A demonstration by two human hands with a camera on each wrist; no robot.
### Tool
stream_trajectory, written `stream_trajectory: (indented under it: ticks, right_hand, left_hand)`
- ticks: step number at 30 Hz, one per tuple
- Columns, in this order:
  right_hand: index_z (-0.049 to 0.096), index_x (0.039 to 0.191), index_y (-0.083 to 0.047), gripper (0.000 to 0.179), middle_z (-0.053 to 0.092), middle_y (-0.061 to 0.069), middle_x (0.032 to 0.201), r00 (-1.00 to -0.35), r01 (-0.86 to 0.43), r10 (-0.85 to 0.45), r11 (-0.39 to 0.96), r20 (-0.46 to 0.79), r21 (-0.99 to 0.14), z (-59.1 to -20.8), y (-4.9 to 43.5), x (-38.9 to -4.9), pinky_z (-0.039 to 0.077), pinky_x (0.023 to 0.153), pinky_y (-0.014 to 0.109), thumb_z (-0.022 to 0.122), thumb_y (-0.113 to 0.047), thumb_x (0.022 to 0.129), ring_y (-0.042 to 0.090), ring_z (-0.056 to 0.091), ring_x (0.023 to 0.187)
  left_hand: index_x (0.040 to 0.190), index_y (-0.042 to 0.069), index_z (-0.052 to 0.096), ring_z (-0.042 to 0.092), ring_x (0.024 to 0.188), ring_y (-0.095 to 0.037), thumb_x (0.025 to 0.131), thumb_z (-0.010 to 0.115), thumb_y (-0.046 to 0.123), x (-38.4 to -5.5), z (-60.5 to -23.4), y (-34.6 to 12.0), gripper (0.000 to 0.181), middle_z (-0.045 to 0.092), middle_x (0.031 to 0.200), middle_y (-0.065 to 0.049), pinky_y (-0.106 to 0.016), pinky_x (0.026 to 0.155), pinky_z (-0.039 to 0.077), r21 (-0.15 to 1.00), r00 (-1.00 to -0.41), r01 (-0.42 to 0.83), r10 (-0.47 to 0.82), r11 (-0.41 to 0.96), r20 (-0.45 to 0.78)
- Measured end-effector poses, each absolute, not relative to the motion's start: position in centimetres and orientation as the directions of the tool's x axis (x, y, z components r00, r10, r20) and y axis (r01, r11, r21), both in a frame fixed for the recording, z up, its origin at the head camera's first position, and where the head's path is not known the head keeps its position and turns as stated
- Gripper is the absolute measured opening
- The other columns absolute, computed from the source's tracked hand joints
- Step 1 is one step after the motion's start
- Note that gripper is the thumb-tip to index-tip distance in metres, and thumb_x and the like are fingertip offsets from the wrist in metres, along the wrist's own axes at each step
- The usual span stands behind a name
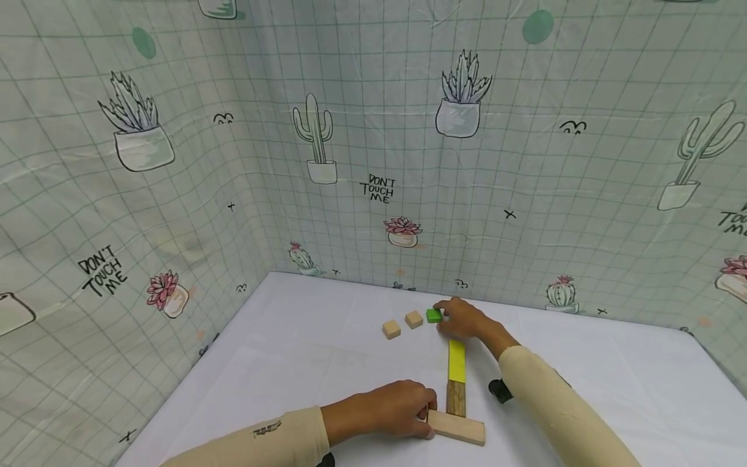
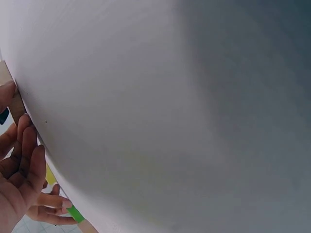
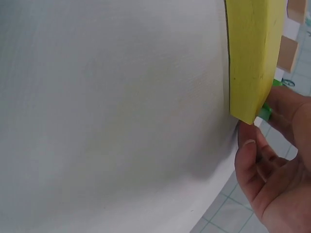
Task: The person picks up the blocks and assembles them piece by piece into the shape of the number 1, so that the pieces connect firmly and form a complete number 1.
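My left hand (image 1: 397,408) grips the left end of a plain pale wooden block (image 1: 458,427), thumb on the near side and fingers on the far side. A brown wooden block (image 1: 456,398) stretches away from its far edge, in line with a yellow block (image 1: 457,361). Beyond the yellow block's far end, my right hand (image 1: 463,319) pinches a small green block (image 1: 434,316) at its right side. The right wrist view shows the yellow block (image 3: 250,58) large, partly covering the green block (image 3: 265,112) behind it.
Two small pale wooden blocks, a nearer one (image 1: 391,329) and a farther one (image 1: 414,318), lie left of the green block. A white cloth covers the table (image 1: 280,363). Patterned curtains (image 1: 350,227) rise behind it and at the left.
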State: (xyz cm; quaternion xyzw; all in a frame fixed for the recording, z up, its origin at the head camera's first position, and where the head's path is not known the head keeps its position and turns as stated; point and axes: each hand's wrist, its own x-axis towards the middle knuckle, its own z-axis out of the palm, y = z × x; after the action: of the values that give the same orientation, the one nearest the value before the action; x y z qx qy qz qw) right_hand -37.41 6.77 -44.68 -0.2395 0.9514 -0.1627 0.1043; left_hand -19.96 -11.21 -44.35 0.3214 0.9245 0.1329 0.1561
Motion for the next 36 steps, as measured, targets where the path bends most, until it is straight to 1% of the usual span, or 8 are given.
stream_trajectory:
  ticks: [5, 10, 24, 28, 33, 36]
  right_hand:
    - [0.063, 0.132, -0.009, 0.040, 0.062, 0.015, 0.117, -0.871, -0.423, -0.480, 0.842, -0.104, -0.334, -44.6, 6.7, -37.2, 0.052, 0.091, 0.051, 0.070, -0.019, 0.094, 0.031, 0.062, 0.109]
    - [0.065, 0.127, -0.010, 0.036, 0.064, 0.013, 0.115, -0.875, -0.425, -0.475, 0.843, -0.087, -0.329, -44.6, 6.7, -37.1, 0.053, 0.089, 0.050, 0.071, -0.018, 0.093, 0.030, 0.063, 0.107]
    - [0.065, 0.126, -0.007, 0.036, 0.069, 0.016, 0.115, -0.875, -0.428, -0.477, 0.843, -0.083, -0.327, -45.0, 7.3, -37.5, 0.053, 0.092, 0.052, 0.070, -0.016, 0.092, 0.032, 0.065, 0.109]
    - [0.066, 0.124, -0.004, 0.035, 0.069, 0.015, 0.112, -0.877, -0.420, -0.473, 0.840, -0.085, -0.345, -44.9, 7.4, -37.3, 0.054, 0.090, 0.051, 0.070, -0.014, 0.091, 0.032, 0.066, 0.105]
    - [0.065, 0.122, -0.003, 0.034, 0.069, 0.014, 0.108, -0.883, -0.398, -0.459, 0.840, -0.092, -0.369, -44.8, 7.7, -37.1, 0.054, 0.087, 0.050, 0.069, -0.012, 0.090, 0.027, 0.066, 0.099]
    - [0.066, 0.121, -0.003, 0.033, 0.069, 0.012, 0.107, -0.885, -0.396, -0.457, 0.840, -0.092, -0.372, -44.8, 7.9, -37.1, 0.054, 0.087, 0.049, 0.069, -0.012, 0.089, 0.025, 0.065, 0.098]
  left_hand:
    - [0.109, 0.016, 0.068, 0.048, 0.071, 0.002, 0.089, 0.078, 0.033, -20.0, -44.5, -11.2, 0.028, 0.054, 0.078, 0.013, -0.015, 0.068, 0.043, 0.342, -0.749, 0.548, 0.630, 0.764, -0.207]
    - [0.109, 0.015, 0.068, 0.049, 0.071, 0.001, 0.089, 0.078, 0.032, -20.0, -44.5, -11.1, 0.028, 0.055, 0.078, 0.013, -0.016, 0.067, 0.043, 0.357, -0.751, 0.531, 0.622, 0.768, -0.221]
    - [0.107, 0.015, 0.069, 0.049, 0.070, 0.000, 0.089, 0.078, 0.031, -20.1, -44.5, -11.0, 0.026, 0.054, 0.076, 0.013, -0.016, 0.066, 0.043, 0.360, -0.754, 0.525, 0.618, 0.771, -0.223]
    - [0.107, 0.015, 0.068, 0.049, 0.070, 0.001, 0.089, 0.078, 0.031, -20.1, -44.4, -11.0, 0.026, 0.055, 0.076, 0.013, -0.016, 0.066, 0.043, 0.353, -0.753, 0.531, 0.620, 0.771, -0.222]
    - [0.107, 0.015, 0.069, 0.049, 0.070, 0.001, 0.089, 0.078, 0.031, -20.0, -44.3, -11.0, 0.026, 0.055, 0.076, 0.013, -0.016, 0.066, 0.043, 0.358, -0.753, 0.528, 0.619, 0.770, -0.221]
    - [0.108, 0.015, 0.069, 0.049, 0.070, 0.001, 0.089, 0.078, 0.031, -20.0, -44.3, -11.0, 0.026, 0.055, 0.076, 0.013, -0.016, 0.066, 0.043, 0.360, -0.753, 0.528, 0.620, 0.769, -0.221]
